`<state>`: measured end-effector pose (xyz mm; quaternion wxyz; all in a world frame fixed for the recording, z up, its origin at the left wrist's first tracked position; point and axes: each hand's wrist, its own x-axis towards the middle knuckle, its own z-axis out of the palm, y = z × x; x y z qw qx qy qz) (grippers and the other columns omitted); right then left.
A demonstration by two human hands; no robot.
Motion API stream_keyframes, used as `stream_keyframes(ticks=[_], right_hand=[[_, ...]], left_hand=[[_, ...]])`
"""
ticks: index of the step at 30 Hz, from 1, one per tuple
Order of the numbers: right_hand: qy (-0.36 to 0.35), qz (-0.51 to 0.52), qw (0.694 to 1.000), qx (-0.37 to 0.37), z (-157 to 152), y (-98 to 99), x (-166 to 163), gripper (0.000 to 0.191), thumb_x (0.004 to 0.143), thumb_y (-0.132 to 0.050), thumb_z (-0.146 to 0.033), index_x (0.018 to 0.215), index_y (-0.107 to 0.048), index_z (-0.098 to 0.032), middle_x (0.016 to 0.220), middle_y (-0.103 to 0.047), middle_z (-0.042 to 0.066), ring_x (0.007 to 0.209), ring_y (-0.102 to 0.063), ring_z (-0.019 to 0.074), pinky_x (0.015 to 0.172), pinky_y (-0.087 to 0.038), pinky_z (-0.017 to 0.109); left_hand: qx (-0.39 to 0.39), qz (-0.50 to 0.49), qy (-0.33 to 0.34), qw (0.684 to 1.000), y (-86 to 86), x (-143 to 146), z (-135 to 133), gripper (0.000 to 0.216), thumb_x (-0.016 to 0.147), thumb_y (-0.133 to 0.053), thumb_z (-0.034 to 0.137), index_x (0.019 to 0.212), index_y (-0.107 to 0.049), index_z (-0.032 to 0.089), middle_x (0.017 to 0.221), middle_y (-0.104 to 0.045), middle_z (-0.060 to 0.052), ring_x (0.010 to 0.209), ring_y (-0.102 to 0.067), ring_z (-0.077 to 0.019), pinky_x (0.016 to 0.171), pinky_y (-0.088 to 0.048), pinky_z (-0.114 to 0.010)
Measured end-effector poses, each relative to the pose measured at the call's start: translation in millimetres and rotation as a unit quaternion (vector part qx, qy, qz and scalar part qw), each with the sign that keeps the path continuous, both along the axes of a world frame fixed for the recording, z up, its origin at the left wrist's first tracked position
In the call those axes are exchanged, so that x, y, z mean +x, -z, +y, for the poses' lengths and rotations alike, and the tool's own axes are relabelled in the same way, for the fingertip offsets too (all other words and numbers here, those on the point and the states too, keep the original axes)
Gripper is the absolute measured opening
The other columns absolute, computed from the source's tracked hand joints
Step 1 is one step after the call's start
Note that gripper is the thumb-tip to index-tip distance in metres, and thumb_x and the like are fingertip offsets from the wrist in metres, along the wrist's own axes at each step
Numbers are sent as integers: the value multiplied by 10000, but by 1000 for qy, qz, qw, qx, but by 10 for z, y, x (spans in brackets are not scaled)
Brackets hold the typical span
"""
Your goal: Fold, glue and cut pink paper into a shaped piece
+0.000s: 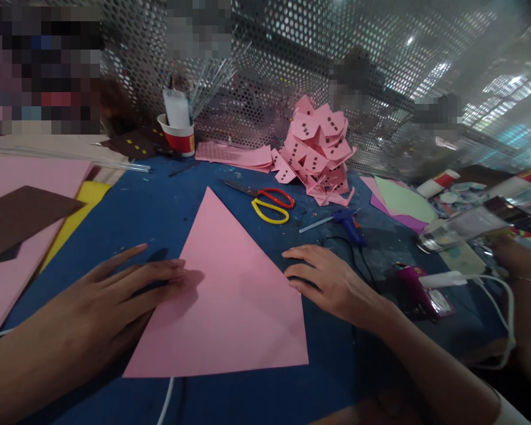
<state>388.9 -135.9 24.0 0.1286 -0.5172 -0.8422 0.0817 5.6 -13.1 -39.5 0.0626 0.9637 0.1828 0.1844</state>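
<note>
A sheet of pink paper (230, 307) lies on the blue tabletop in front of me, its narrow corner pointing away. My left hand (124, 289) rests at its left edge, fingers stretched out and fingertips on the paper. At the right edge, my right hand (327, 280) has its fingers extended and slightly apart, their tips at the paper's border. Neither hand grips anything. Beyond the paper lie scissors (269, 203) with one red and one yellow handle loop. A blue glue gun (348, 225) with a clear glue stick is to their right.
A pink folded-paper construction (316, 150) stands at the back beside pink strips (234, 154). Behind are a paper cup (179, 139) and perforated metal screen. Pink and brown sheets (26, 218) lie left; coloured paper (402, 200), a glass (464, 224) and another person's arm (528, 295) are right.
</note>
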Motion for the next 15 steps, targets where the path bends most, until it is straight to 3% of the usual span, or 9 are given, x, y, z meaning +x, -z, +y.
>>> stream_keyframes(ticks=[5, 15], right_hand=[[10, 4, 1000, -7, -20, -16, -35, 243, 1015, -553, -242, 1248, -623, -232, 1379, -608, 90, 1295, -534, 242, 1096, -452, 463], [-1, -18, 1000, 4, -39, -7, 5, 163, 1029, -526, -236, 1108, -668, -228, 1372, -613, 75, 1281, -550, 234, 1125, -421, 483]], left_hand=[[-8, -8, -11, 1000, -9, 4, -3, 407, 1060, -389, 430, 1451, -500, 454, 1435, -603, 141, 1340, -525, -129, 1294, -121, -387], [13, 14, -1, 1000, 38, -39, 15, 426, 1051, -393, 394, 1463, -493, 437, 1447, -596, 118, 1368, -501, -155, 1296, -121, -432]])
